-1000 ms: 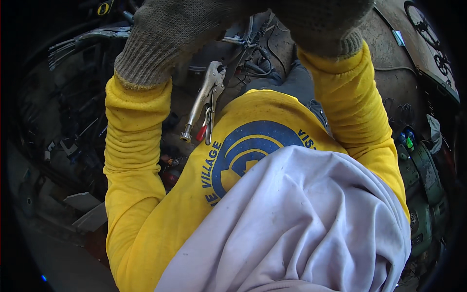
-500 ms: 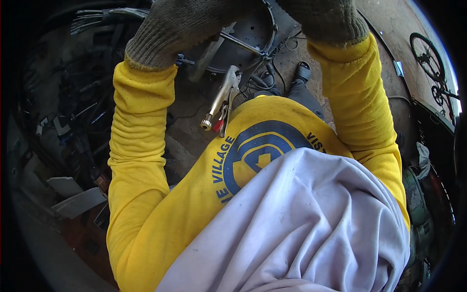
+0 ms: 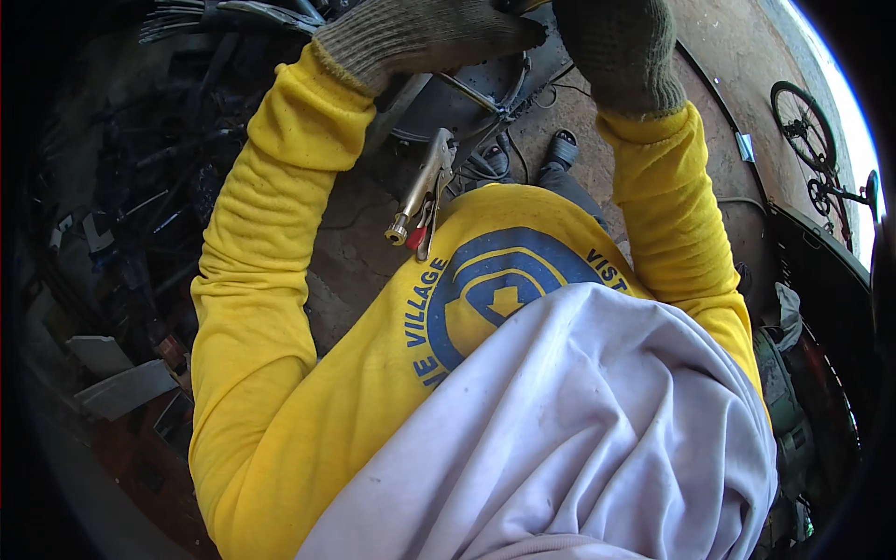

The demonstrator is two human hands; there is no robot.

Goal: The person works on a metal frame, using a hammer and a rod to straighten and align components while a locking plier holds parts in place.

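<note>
Both my hands are at the upper edge, in dirty grey-brown knit gloves, partly cut off by the frame. My left hand (image 3: 429,39) reaches rightward, its fingers closed near a thin brownish piece (image 3: 534,6) that shows only in part. Just right of it, my right hand (image 3: 621,56) is curled; what it grips is out of sight. Below them is a dark round metal piece (image 3: 448,107) with a rod (image 3: 469,91) across it. Locking pliers (image 3: 425,191) with a brass-coloured screw end and red lever hang at its near side, touched by neither hand.
Dark scrap metal and tools (image 3: 140,187) crowd the left side, with pale plates (image 3: 126,387) lower down. A bicycle (image 3: 807,131) is at the far right. Cables (image 3: 518,154) run by my sandalled foot (image 3: 562,147). A green machine (image 3: 779,401) stands at right.
My left hand has moved right, closer to my right hand. My right hand has lowered slightly into view, and the round metal piece is more covered.
</note>
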